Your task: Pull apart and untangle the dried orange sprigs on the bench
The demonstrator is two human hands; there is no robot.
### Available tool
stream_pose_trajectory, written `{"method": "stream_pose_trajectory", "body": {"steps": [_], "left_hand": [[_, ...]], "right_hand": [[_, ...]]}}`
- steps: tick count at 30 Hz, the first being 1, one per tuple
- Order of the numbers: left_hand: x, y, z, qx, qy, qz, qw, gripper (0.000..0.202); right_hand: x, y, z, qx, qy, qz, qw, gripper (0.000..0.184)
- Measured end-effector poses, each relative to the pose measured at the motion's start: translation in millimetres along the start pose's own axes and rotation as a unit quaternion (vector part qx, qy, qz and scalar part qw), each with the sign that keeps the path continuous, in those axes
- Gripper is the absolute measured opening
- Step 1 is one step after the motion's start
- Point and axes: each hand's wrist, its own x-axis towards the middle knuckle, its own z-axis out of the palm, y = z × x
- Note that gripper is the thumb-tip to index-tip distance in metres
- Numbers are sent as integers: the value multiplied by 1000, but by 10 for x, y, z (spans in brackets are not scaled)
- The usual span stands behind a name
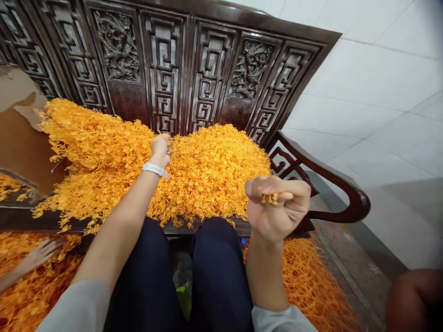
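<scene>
A large heap of small yellow-orange branching pieces (221, 170), plastic by their look, covers the seat of a dark carved wooden bench (131, 99). My left hand (161, 148), with a white band on its wrist, reaches to the back of the heap. Its fingers are closed in a pinch, with a thin orange piece showing at them. Above the seat's front edge at the right, my right hand (280, 207) is closed in a fist. The ends of a few orange pieces (269, 198) poke out between its thumb and fingers.
A torn cardboard box (26, 133) stands on the bench at the left. The curved armrest (349, 203) bounds the right side. More orange pieces (314, 281) lie below the seat on both sides. Another person's hand (43, 253) rests over those at lower left.
</scene>
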Motion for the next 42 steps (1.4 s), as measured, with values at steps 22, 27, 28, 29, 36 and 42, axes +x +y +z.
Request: {"method": "stream_pose_trajectory", "body": {"steps": [22,27,28,29,36,42], "left_hand": [[-469,-143,243,-75,-255,-125,956,32],[-481,-176,229,6,-294,-92,951,29],[-469,-180,221,20,-296,-85,951,28],[-454,-182,211,29,-297,-80,951,28],[-350,-156,166,18,-246,-56,968,27],[-298,-162,160,0,-192,-70,979,25]], "right_hand": [[-201,1056,-373,49,252,432,865,46],[-157,996,-357,121,222,453,855,42],[-152,980,-343,113,215,441,864,39],[-150,967,-331,101,214,427,873,34],[-155,959,-350,32,236,391,889,27],[-131,964,-414,92,227,410,878,40]]}}
